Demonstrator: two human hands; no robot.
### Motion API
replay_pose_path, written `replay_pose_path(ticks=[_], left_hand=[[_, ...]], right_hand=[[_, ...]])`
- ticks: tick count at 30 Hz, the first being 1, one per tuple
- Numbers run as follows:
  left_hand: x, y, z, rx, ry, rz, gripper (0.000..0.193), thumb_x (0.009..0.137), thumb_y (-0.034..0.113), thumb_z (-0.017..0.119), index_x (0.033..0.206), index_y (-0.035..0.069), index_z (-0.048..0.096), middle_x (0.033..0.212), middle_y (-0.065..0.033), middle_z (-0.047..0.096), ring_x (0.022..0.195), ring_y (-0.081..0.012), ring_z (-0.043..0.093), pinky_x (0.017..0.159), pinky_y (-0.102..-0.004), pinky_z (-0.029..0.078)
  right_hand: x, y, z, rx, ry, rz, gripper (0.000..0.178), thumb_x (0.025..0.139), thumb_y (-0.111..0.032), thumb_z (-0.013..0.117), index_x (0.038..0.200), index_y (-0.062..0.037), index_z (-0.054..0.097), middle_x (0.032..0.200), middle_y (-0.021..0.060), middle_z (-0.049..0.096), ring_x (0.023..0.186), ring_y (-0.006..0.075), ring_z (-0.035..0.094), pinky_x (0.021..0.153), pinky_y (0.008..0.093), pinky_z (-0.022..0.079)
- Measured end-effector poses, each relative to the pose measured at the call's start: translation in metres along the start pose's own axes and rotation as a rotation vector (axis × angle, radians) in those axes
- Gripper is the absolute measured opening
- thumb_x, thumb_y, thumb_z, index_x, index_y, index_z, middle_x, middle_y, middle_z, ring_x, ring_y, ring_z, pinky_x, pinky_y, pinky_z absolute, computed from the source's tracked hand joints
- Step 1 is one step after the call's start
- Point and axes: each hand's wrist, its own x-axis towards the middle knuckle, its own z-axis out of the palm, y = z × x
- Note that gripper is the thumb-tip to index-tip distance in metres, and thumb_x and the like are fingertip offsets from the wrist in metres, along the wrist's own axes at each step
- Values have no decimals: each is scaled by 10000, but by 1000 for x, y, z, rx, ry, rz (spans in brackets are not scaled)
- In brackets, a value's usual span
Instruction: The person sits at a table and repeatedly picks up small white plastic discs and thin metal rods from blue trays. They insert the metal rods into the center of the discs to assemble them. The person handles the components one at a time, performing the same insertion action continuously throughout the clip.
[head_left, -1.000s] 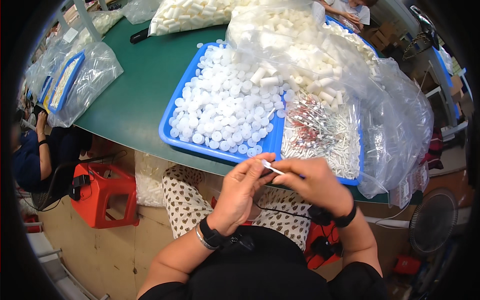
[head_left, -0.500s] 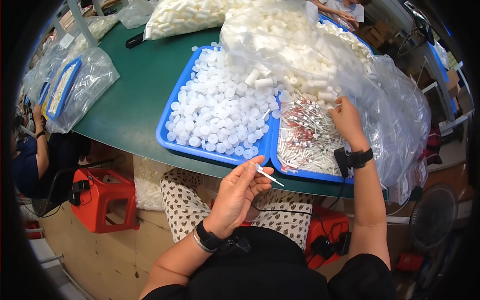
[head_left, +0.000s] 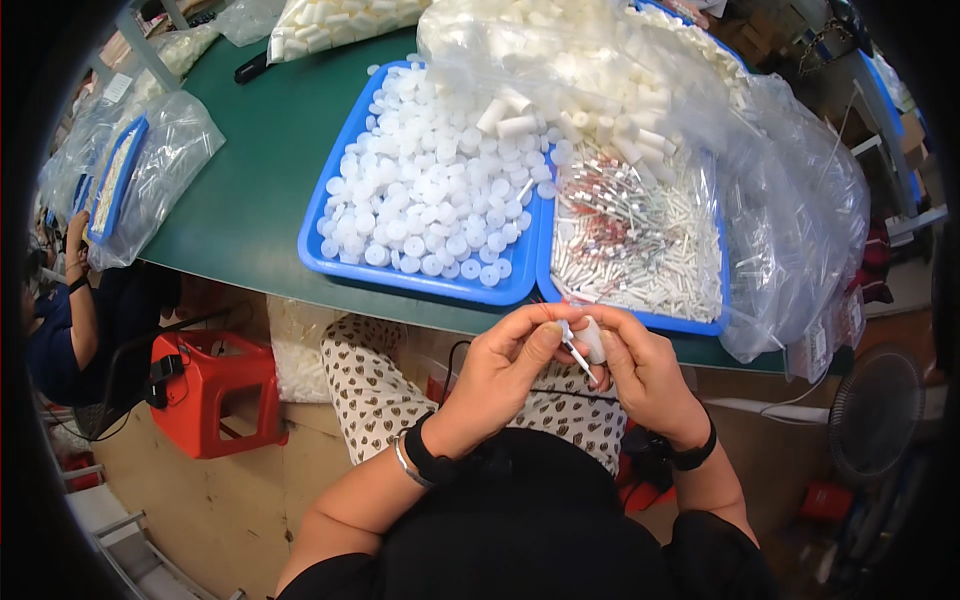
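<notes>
Both hands meet over my lap, just short of the table's front edge. My left hand (head_left: 508, 362) is closed in a pinch on a thin white stick (head_left: 579, 357) with a small whitish piece at its upper end. Between the fingers of my right hand (head_left: 645, 368) is a white cylinder (head_left: 592, 340), close beside the stick. Beyond the hands, a blue tray (head_left: 420, 281) is heaped with translucent round discs (head_left: 420, 185). To its right, another blue tray (head_left: 665, 322) holds small white sticks (head_left: 650, 275) and thin red-and-white pieces with wires (head_left: 615, 205).
A large clear bag of white cylinders (head_left: 600, 60) lies over the trays' far side. Crumpled clear plastic (head_left: 790, 230) covers the table's right end. At left are a red stool (head_left: 215, 390) and another person's arm (head_left: 82, 300). A fan (head_left: 877, 412) stands at right.
My right hand has come back from the right tray's far side to my left hand, bringing a white cylinder. The left hand has shifted slightly right, still pinching the stick.
</notes>
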Motion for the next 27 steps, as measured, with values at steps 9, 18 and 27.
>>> replay_pose_path(ticks=[9, 18, 27], left_hand=[[-9, -13, -5, -119, 51, -235, 310, 1034, 264, 540, 1223, 34, 625, 850, 5, 622, 779, -44, 576, 719, -181, 471], [-12, -5, -3, -163, 111, -405, 317, 1036, 217, 536, 1239, -14, 609, 769, 6, 634, 704, -57, 616, 661, -191, 500], [-7, 7, -1, -71, 28, -469, 288, 1015, 167, 569, 1232, -17, 614, 869, -28, 671, 731, -59, 626, 728, -211, 539]], right_hand=[[1, 15, 6, 157, -183, 80, 206, 995, -44, 540, 1172, 15, 452, 904, 97, 655, 724, 109, 638, 636, 260, 522], [1, 32, 4, 815, -308, 326, 162, 1014, -153, 558, 1081, -47, 454, 955, 113, 662, 756, 139, 683, 661, 265, 569], [-4, 30, -1, 785, -286, 351, 171, 994, -99, 578, 1074, -30, 443, 898, 96, 651, 770, 152, 698, 688, 267, 587]])
